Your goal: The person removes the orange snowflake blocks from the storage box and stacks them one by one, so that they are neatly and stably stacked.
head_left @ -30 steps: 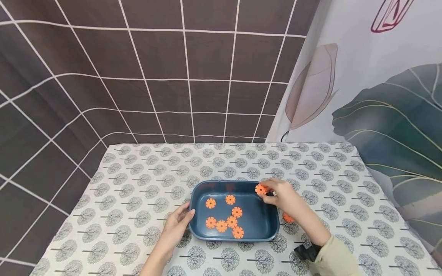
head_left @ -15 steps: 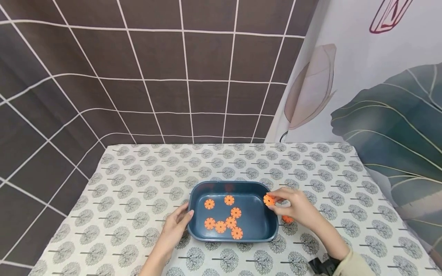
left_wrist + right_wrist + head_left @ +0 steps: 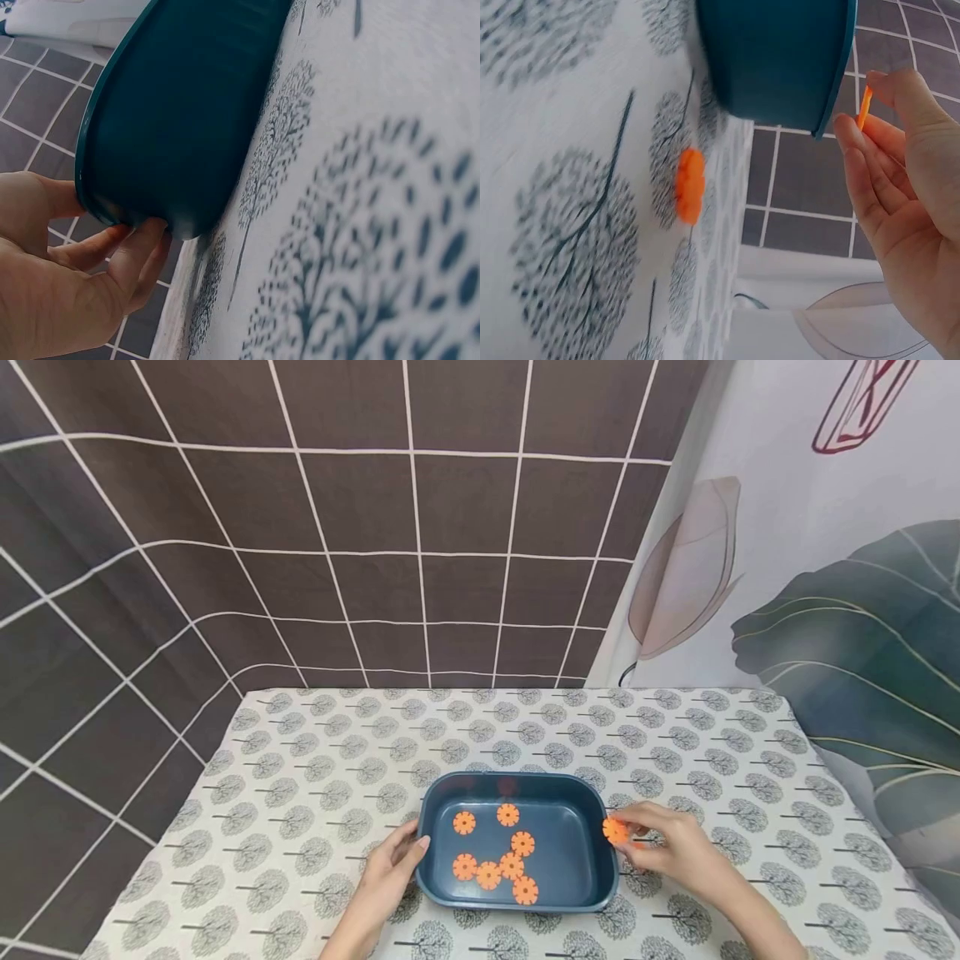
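Note:
A dark blue rectangular basin (image 3: 570, 843) stands on the table. Several orange interlocking discs with notched edges lie flat inside it, such as one disc (image 3: 507, 814) near its back wall. My left hand (image 3: 386, 872) holds the basin's left end, its fingers against the outer wall (image 3: 161, 214). At the right rim, my right hand (image 3: 675, 847) pinches another orange disc (image 3: 616, 831) between thumb and fingertips; the disc appears edge-on in the right wrist view. Below that hand, a loose orange disc (image 3: 691, 186) lies on the cloth outside the basin, mostly hidden in the head view.
A white cloth (image 3: 337, 777) printed with grey trees covers the table. Behind it hangs a dark curtain (image 3: 360, 568) with white grid lines. To the right hangs a pale curtain (image 3: 787, 527) with leaf prints.
My right hand has carried its disc from above the basin's back right corner rightward and toward me, to the right rim. My left hand stays on the basin. The head view has tilted slightly.

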The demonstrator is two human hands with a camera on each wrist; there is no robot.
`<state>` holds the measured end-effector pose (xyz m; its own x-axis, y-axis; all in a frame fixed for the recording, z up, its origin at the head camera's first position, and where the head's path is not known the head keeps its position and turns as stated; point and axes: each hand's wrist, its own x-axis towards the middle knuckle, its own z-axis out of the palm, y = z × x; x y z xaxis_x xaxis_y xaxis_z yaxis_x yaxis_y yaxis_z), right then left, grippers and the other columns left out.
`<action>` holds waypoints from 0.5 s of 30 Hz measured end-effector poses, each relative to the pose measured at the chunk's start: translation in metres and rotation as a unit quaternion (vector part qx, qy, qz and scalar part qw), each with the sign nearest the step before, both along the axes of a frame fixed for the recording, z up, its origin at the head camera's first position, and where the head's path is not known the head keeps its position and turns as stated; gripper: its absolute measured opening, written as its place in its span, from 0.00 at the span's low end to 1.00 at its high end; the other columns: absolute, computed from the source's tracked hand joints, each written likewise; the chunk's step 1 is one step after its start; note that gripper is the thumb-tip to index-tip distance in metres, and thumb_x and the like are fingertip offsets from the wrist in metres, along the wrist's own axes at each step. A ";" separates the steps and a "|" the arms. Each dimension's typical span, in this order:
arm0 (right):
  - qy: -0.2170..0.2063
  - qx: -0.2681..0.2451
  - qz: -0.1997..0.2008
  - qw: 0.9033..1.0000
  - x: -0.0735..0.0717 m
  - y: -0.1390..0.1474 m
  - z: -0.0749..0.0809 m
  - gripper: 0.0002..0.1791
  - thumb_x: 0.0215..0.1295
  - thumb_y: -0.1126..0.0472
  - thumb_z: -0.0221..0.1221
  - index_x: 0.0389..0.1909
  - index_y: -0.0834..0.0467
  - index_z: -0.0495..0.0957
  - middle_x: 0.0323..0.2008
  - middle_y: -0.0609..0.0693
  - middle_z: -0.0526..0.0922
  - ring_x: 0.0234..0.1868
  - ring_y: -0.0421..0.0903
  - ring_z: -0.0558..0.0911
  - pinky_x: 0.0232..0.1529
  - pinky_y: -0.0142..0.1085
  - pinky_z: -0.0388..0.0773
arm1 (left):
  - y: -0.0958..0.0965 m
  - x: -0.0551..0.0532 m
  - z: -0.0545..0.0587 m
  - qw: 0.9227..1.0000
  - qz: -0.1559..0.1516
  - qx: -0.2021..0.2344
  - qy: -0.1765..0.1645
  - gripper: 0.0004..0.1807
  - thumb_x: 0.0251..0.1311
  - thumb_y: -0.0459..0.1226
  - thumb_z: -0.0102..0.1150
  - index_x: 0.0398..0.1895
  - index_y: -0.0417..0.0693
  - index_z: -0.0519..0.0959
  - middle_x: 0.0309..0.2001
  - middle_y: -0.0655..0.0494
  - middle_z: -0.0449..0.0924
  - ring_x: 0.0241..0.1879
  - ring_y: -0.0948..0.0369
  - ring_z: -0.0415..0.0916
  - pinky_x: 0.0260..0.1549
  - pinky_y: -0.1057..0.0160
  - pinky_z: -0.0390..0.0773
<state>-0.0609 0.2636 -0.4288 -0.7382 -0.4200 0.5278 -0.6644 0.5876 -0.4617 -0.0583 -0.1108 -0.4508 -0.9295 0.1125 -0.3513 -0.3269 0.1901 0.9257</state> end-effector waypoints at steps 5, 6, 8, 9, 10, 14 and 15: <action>0.005 0.031 -0.039 0.999 0.003 0.015 -0.002 0.26 0.33 0.70 0.72 0.41 0.58 0.82 0.36 0.45 0.84 0.34 0.36 0.80 0.37 0.21 0.78 | 0.001 0.001 0.001 1.000 0.000 0.005 0.003 0.35 0.66 0.48 0.49 0.68 0.34 0.56 0.65 0.33 0.60 0.64 0.43 0.61 0.57 0.50 0.72; 0.005 0.038 -0.047 0.998 0.004 0.018 -0.002 0.26 0.33 0.70 0.72 0.41 0.57 0.82 0.36 0.44 0.84 0.34 0.36 0.80 0.37 0.20 0.77 | 0.001 0.001 0.001 1.000 -0.001 0.005 0.002 0.35 0.66 0.48 0.49 0.68 0.34 0.56 0.65 0.33 0.59 0.64 0.43 0.61 0.57 0.50 0.72; 0.016 0.052 -0.051 0.997 0.004 0.023 -0.004 0.26 0.32 0.70 0.72 0.40 0.58 0.82 0.35 0.44 0.84 0.33 0.36 0.80 0.37 0.19 0.77 | 0.001 0.001 0.001 1.000 -0.002 0.007 0.003 0.35 0.67 0.48 0.49 0.68 0.34 0.56 0.66 0.32 0.59 0.64 0.43 0.61 0.57 0.51 0.71; 0.020 0.059 -0.053 0.997 0.005 0.025 -0.005 0.26 0.31 0.70 0.72 0.40 0.58 0.82 0.35 0.44 0.83 0.32 0.35 0.80 0.37 0.18 0.76 | 0.000 0.001 0.000 1.000 -0.002 0.007 0.003 0.35 0.67 0.48 0.49 0.68 0.35 0.56 0.66 0.32 0.59 0.64 0.43 0.61 0.57 0.51 0.71; 0.025 0.065 -0.050 0.996 0.005 0.028 -0.007 0.25 0.31 0.69 0.72 0.39 0.59 0.82 0.34 0.44 0.83 0.32 0.35 0.80 0.37 0.17 0.75 | 0.000 0.001 0.000 1.000 -0.003 0.009 0.003 0.35 0.67 0.48 0.48 0.68 0.35 0.56 0.66 0.33 0.59 0.64 0.43 0.61 0.58 0.52 0.71; 0.028 0.087 -0.050 0.995 0.007 0.033 -0.012 0.25 0.31 0.68 0.72 0.39 0.61 0.82 0.34 0.44 0.83 0.31 0.35 0.80 0.38 0.15 0.74 | 0.000 0.001 0.000 1.000 -0.001 0.012 0.004 0.35 0.67 0.48 0.49 0.68 0.35 0.56 0.65 0.33 0.60 0.64 0.44 0.62 0.58 0.52 0.70; 0.016 0.091 -0.056 0.994 0.009 0.034 -0.013 0.24 0.32 0.67 0.72 0.39 0.61 0.82 0.34 0.44 0.83 0.31 0.35 0.80 0.37 0.16 0.75 | 0.001 0.001 0.000 1.000 -0.002 0.013 0.005 0.35 0.67 0.48 0.48 0.68 0.35 0.55 0.65 0.33 0.60 0.64 0.44 0.62 0.58 0.52 0.71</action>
<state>-0.0523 0.2978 -0.4421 -0.7699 -0.4270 0.4743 -0.6026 0.7310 -0.3201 -0.0575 -0.1101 -0.4512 -0.9323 0.1251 -0.3392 -0.3170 0.1680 0.9334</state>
